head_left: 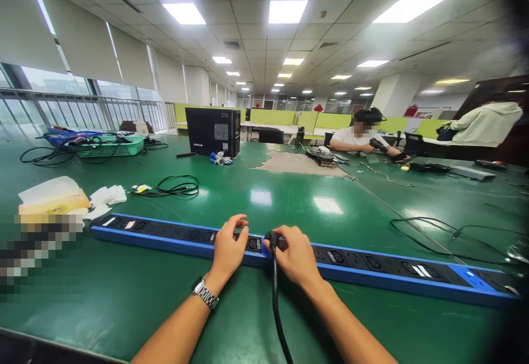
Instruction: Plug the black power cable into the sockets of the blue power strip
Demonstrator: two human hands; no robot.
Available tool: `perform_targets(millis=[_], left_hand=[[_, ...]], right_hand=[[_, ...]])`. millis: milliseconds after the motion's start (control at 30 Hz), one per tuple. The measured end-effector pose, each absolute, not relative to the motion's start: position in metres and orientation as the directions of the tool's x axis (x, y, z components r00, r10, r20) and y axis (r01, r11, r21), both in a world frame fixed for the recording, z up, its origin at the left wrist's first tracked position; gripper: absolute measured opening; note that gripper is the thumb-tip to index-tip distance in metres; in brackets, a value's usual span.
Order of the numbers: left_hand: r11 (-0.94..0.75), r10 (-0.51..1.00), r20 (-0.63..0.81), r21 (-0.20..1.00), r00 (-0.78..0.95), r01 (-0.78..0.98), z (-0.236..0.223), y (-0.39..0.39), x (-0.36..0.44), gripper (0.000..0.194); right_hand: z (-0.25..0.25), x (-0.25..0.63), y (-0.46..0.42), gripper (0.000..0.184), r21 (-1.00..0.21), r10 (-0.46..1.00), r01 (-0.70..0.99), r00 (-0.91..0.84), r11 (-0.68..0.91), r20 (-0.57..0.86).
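A long blue power strip (182,244) with black socket panels lies across the green table in front of me. My right hand (295,253) grips a black power plug (271,237) at the middle of the strip. From it a thick black cord (278,309) hangs down toward me. Whether the plug's pins sit in a socket is hidden. Just left of it, my left hand (230,248) rests over the strip, thumb and fingers apart and nothing visible in them. A metal-banded watch is on that wrist.
A black computer case (212,131) stands farther back, with a green basket (111,146) of cables to its left. A coiled black cable (177,186) and a tissue pack (53,198) lie at left. Across the table sits a person (359,135); loose cables (446,231) lie at right.
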State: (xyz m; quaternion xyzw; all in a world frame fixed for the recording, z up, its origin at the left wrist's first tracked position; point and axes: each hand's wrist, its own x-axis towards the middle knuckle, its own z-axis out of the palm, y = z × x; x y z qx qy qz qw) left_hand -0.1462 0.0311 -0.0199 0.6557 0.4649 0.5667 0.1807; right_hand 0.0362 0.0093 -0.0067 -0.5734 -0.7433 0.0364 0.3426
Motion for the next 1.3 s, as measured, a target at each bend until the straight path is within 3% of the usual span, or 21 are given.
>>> perform_targets(millis=[200,400,733,933,1133,1300], left_hand=[[-0.499,0.816,0.576,0.746,-0.053,0.441,-0.020,0.029,-0.144,0.025],[-0.508,0.809,0.587,0.704,-0.004,0.496,-0.023,0.027,-0.141,0.026],[-0.626,0.750,0.607,0.524,0.262,0.577,-0.021,0.016,-0.134,0.035],[-0.721,0.684,0.556,0.415,0.472,0.556,-0.016,0.012,-0.121,0.048],[-0.656,0.737,0.528,0.409,0.422,0.634,-0.017,0.014,-0.109,0.033],[-0.708,0.666,0.665,0.421,0.338,0.567,-0.011,0.017,-0.110,0.029]], right_hand=[[-0.009,0.048,0.009,0.027,-0.529,0.922,0.808,-0.044,0.260,0.386],[-0.002,0.036,0.007,0.017,-0.427,0.900,0.839,-0.155,0.337,0.406],[-0.007,0.043,0.005,0.017,-0.443,0.894,0.816,-0.185,0.371,0.408],[-0.010,0.062,0.005,0.032,-0.408,0.886,0.806,-0.287,0.428,0.363],[-0.014,0.077,0.002,0.050,-0.404,0.908,0.838,-0.229,0.368,0.352],[-0.014,0.079,0.000,0.052,-0.395,0.925,0.861,-0.196,0.321,0.325]])
